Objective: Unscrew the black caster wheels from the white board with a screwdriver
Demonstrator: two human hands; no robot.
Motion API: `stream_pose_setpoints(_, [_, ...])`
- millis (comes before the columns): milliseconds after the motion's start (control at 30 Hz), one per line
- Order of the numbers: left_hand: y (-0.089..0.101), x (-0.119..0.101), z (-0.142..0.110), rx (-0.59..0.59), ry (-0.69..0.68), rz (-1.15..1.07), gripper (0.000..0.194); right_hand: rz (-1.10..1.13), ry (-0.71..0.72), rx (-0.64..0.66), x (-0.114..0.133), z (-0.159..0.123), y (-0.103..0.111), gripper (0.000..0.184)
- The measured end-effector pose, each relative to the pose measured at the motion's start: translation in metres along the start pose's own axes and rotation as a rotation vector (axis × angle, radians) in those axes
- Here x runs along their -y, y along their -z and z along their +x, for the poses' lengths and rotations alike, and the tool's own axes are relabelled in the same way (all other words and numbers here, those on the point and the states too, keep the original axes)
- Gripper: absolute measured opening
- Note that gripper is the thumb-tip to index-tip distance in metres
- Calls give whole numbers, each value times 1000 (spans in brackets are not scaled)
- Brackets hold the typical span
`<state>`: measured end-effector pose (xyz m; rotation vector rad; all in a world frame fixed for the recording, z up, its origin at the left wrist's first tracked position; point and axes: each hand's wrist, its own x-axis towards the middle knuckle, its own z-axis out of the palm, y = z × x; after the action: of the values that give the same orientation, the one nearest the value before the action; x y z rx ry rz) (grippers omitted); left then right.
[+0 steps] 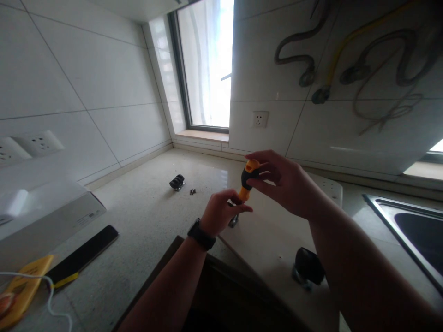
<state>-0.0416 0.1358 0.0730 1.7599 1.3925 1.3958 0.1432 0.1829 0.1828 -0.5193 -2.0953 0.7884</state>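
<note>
My right hand is closed round the orange and black handle of a screwdriver, held upright over a white board. My left hand, with a black watch on its wrist, pinches the lower part of the screwdriver's shaft just above a small metal part on the board. A black caster wheel is fixed on the board nearer to me, partly hidden behind my right forearm.
Another black caster and a few small screws lie on the pale stone counter. A black flat bar and a yellow thing lie at the left. A steel sink is at the right; wall sockets and hoses are on the tiles.
</note>
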Motion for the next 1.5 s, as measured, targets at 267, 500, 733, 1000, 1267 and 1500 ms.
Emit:
stream_pose_setpoints(267, [16,-4,-4,168,-17,38,15,154,1,38,-7,-1,-5,41])
stream_pose_setpoints(500, [5,-3,-6,21,43,66,23,-109,-87,-25,2,0,-15,53])
stream_pose_setpoints(733, [0,1,-6,-74,-27,121,32,-3,-107,-136,1,-4,-25,48])
stream_pose_setpoints(1000, [9,-3,-9,106,-176,150,16,158,-112,-73,2,-8,-26,51])
stream_pose_setpoints(1267, [5,-2,-7,40,-121,156,17,-14,-183,-120,2,-11,-29,43])
stream_pose_setpoints(1500, [-2,0,-4,-61,-99,144,27,-18,-136,-185,0,-18,-24,47])
